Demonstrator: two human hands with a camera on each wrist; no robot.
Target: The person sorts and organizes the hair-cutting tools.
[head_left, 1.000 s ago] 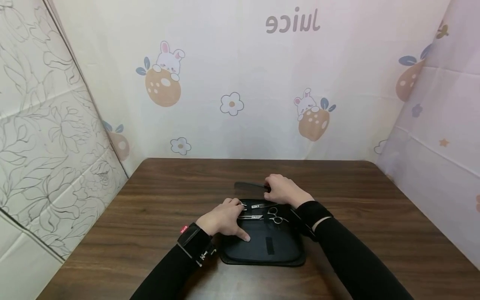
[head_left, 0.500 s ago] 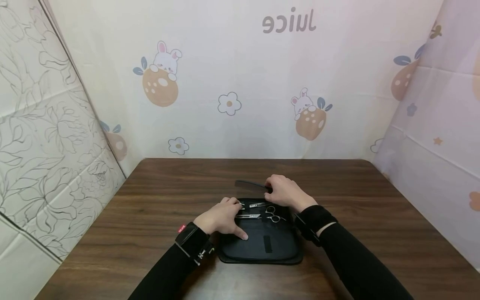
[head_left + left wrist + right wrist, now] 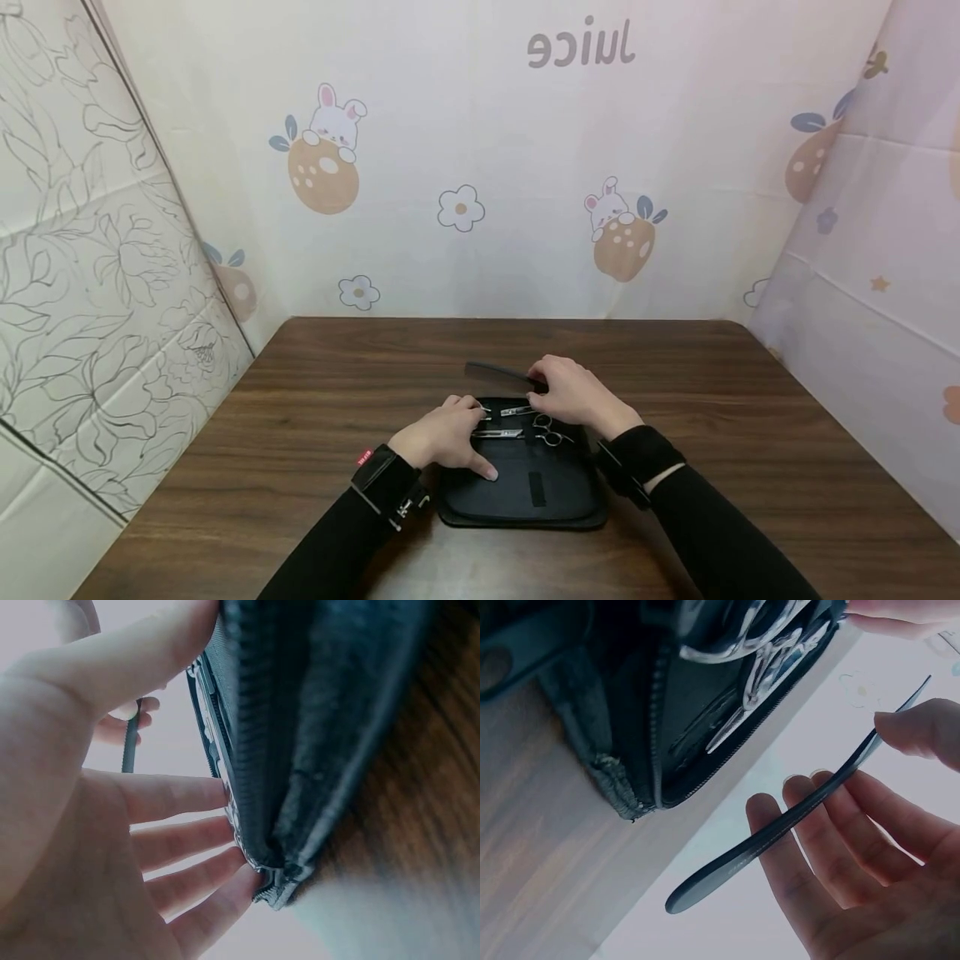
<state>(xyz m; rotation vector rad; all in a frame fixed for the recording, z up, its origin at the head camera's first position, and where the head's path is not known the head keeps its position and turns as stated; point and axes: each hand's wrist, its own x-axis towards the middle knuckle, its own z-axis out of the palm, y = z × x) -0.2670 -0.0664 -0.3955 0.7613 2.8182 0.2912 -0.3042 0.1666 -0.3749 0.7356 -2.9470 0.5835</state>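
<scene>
My right hand (image 3: 577, 396) pinches a black comb (image 3: 498, 370) by one end, between thumb and fingers, just past the far edge of a black zip case (image 3: 517, 492). In the right wrist view the thumb presses the comb (image 3: 780, 823) across the extended fingers. My left hand (image 3: 442, 435) rests on the left side of the case, thumb on top. In the left wrist view, its fairly straight fingertips touch the case's zipped edge (image 3: 259, 750). Silver scissors (image 3: 553, 438) lie strapped in the case, with another silver tool (image 3: 514, 411) behind them, partly hidden by the hands.
The case lies on a brown wood-grain table (image 3: 360, 358). Behind the table hangs a pale printed curtain (image 3: 420, 125), with further patterned cloth (image 3: 112, 275) along the left side and more on the right.
My right hand has shifted slightly toward the case, bringing the comb with it. The left hand stays on the case, and the head view sways a little.
</scene>
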